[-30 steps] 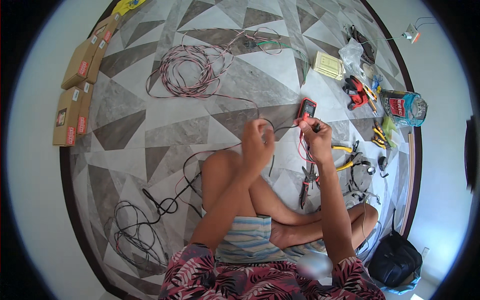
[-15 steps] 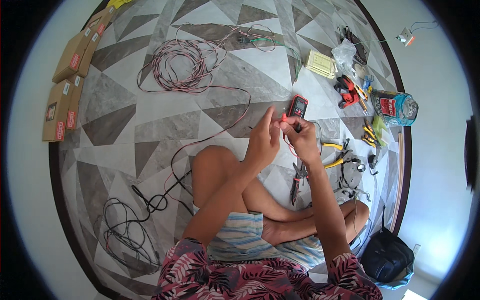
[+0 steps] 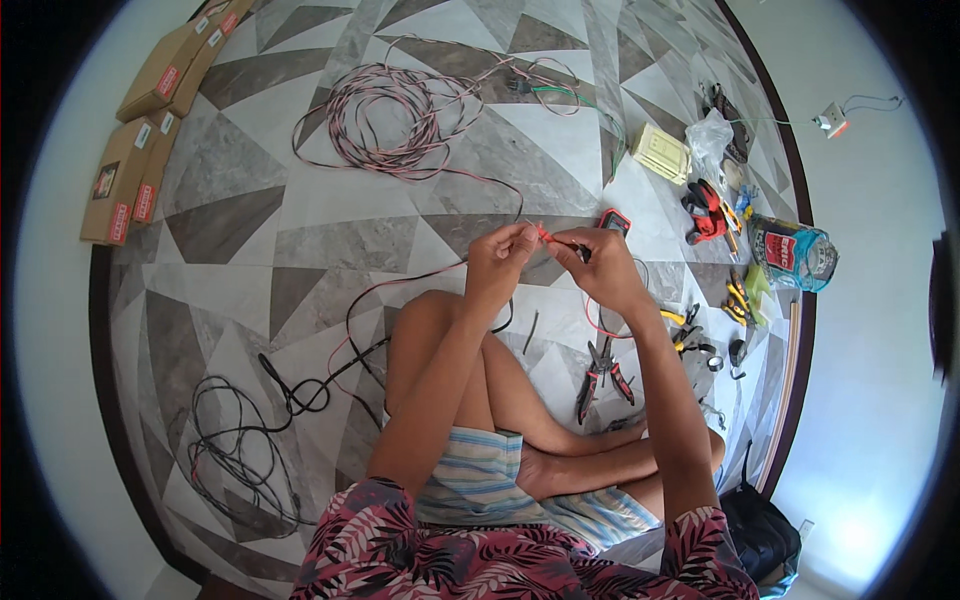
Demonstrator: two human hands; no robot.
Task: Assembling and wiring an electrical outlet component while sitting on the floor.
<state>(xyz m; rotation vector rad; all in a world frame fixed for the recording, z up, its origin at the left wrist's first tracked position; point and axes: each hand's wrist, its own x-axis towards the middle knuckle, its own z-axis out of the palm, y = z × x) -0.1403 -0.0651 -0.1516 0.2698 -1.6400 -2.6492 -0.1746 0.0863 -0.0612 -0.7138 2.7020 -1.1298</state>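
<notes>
Red piece [image 3: 543,233], shape unclear, between left hand [image 3: 500,262] and right hand [image 3: 606,268]

Pink leaf-print shirt [image 3: 480,562], short sleeves [image 3: 372,508]; striped shorts [image 3: 468,480], seemingly blue and cream

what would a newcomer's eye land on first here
Probably the big coil of red and black wire on the patterned floor, above and left of centre. Next, the left hand and right hand, meeting near the centre at a small red piece. Then the brown cardboard boxes along the wall at upper left.
</notes>
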